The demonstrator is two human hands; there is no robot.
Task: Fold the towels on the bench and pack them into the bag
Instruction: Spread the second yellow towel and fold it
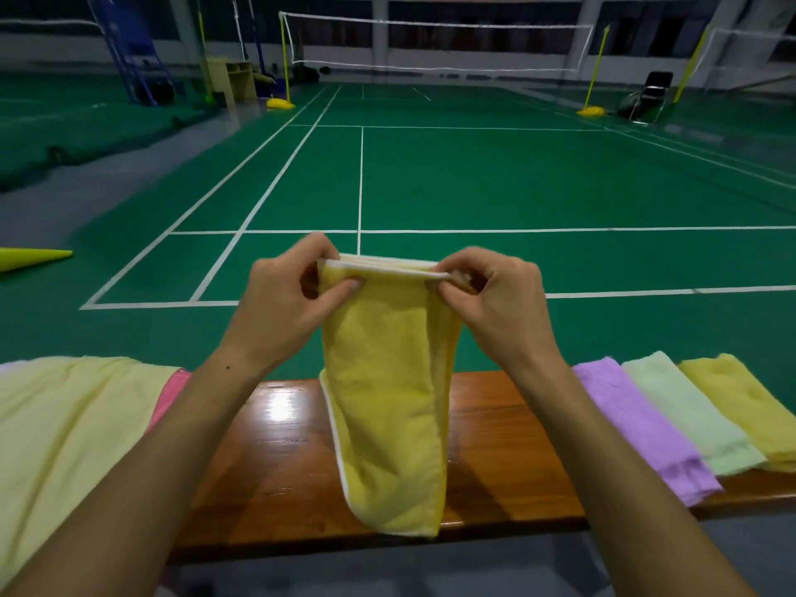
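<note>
My left hand (pixel 286 295) and right hand (pixel 491 290) each pinch a top corner of the yellow towel (pixel 387 407), fingers and thumbs pressed on its stacked, white-piped edges. Soft terry, doubled over, it hangs in a long narrow strip above the glossy wooden bench (pixel 275 458). Folded purple towel (pixel 642 428), pale green towel (pixel 685 411) and another yellow one (pixel 745 407) lie side by side at right. A pale yellow cloth (pixel 64 433) is spread at left.

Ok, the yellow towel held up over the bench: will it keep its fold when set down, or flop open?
Probably floppy: the yellow towel hangs limp from the left hand and right hand, which pinch its top edge. It looks light and soft. Its stacked layers may slide apart if either pinch lets go, so lay it flat on the bench.
</note>
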